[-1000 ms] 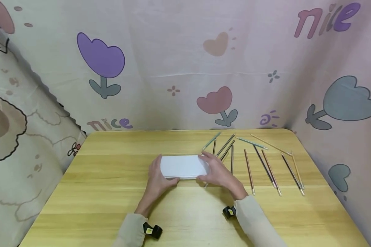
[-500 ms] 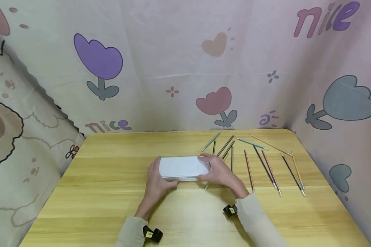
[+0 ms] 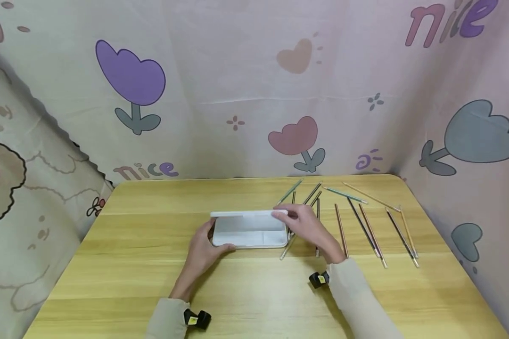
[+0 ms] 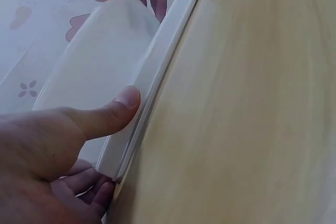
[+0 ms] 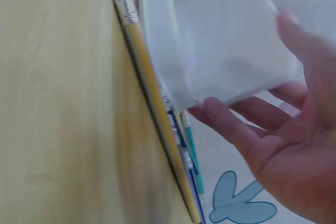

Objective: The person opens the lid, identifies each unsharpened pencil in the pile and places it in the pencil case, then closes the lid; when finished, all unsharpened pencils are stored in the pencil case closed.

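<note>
A white pencil case [image 3: 237,240] lies near the middle of the table with its lid [image 3: 243,214] tilted up, showing a bare inside with a low divider. My left hand [image 3: 200,252] grips the left end; in the left wrist view its thumb [image 4: 118,111] lies on the front edge and other fingers curl round the end. My right hand [image 3: 311,230] holds the lid's right side between thumb and fingers, as the right wrist view also shows. Beside the case's right end lies a yellow pencil [image 5: 152,93] with a white eraser tip.
Several pencils are scattered right of the case, among them a dark red one [image 3: 340,226], a green one [image 3: 345,195] and a yellow one [image 3: 371,195]. A patterned cloth [image 3: 212,70] hangs behind the wooden table [image 3: 123,263].
The pencil case's lid has swung up and back, baring the inside. My right hand has risen slightly with it, and my left hand has shifted a little left.
</note>
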The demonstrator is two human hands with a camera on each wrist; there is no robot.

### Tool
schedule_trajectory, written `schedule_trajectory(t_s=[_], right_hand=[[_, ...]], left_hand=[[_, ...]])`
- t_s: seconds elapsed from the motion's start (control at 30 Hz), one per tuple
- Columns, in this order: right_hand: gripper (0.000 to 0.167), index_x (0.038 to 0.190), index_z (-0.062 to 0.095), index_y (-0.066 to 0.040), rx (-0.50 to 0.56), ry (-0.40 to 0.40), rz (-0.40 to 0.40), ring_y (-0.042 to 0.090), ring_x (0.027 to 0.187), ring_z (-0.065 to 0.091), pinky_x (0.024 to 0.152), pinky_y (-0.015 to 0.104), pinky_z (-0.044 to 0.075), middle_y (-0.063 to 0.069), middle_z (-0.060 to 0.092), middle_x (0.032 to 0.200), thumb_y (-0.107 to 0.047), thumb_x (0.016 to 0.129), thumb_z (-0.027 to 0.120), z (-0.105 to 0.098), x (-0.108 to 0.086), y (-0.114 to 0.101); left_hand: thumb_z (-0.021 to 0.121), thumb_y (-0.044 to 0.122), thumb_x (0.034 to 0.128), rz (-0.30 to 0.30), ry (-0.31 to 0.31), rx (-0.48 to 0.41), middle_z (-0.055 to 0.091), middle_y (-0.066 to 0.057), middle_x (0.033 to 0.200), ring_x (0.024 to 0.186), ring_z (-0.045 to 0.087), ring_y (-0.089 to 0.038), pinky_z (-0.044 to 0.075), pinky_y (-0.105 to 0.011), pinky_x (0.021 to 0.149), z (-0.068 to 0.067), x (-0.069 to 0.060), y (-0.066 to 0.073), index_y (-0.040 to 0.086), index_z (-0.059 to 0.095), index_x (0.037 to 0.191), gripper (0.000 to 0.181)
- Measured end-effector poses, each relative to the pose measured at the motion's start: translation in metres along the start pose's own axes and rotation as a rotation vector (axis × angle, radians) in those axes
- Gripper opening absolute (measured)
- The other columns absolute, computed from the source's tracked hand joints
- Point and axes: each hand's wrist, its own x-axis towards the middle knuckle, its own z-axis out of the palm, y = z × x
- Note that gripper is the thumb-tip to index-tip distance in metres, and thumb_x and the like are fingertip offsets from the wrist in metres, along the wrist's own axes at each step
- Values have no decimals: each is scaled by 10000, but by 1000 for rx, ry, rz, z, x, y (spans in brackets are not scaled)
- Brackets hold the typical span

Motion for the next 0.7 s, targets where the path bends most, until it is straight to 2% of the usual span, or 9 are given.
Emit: schedule_trajectory(t_s=[0.07,0.13,0.2,0.27,0.37,0.5,0.7], right_hand=[[406,1237,710,-31,43,80,6,172,726,669,650,248,591,172,715,933,-360,1077,535,3,3,3],[413,1227,687,4,83,150,14,268,757,715,680,288,620,208,692,933,-314,1113,449,6,7,6],[401,1204,672,42,116,221,19,344,913,740,767,346,632,228,705,1074,-259,1124,420,9,11,7],[361,1179,670,52,129,281,25,360,929,738,761,360,633,240,704,1089,-210,1122,429,11,15,6],[253,1177,661,38,97,355,40,345,872,747,693,349,638,252,727,1013,-126,1095,487,13,20,4],[175,1203,608,20,65,399,71,332,795,758,606,306,625,271,739,981,-34,1045,557,15,23,4],[259,1234,613,-6,-3,416,98,310,794,753,576,301,589,222,756,942,30,978,617,16,26,6]], left_hand=[[977,227,679,30,0,7,610,-243,1359,1196,607,-380,505,-534,1019,-1,0,-1,-45,483,1481,980],[966,231,700,55,-5,10,558,-264,1425,1270,554,-418,452,-569,1073,-2,-1,-2,-60,452,1500,994],[960,221,712,62,-7,7,521,-267,1465,1316,504,-443,403,-598,1108,-2,-2,-3,-64,444,1504,987],[956,226,719,63,-9,23,491,-276,1490,1346,463,-462,368,-626,1123,-4,-2,-4,-76,438,1502,987],[957,250,717,47,-23,43,501,-278,1473,1319,473,-461,385,-628,1103,-4,-2,-5,-75,417,1514,1017],[955,294,719,31,-49,60,504,-281,1459,1304,479,-454,397,-616,1095,-3,-2,-6,-76,399,1523,1046],[937,289,747,38,-82,85,465,-311,1477,1332,440,-488,371,-640,1109,-7,-2,-5,-89,379,1527,1031]])
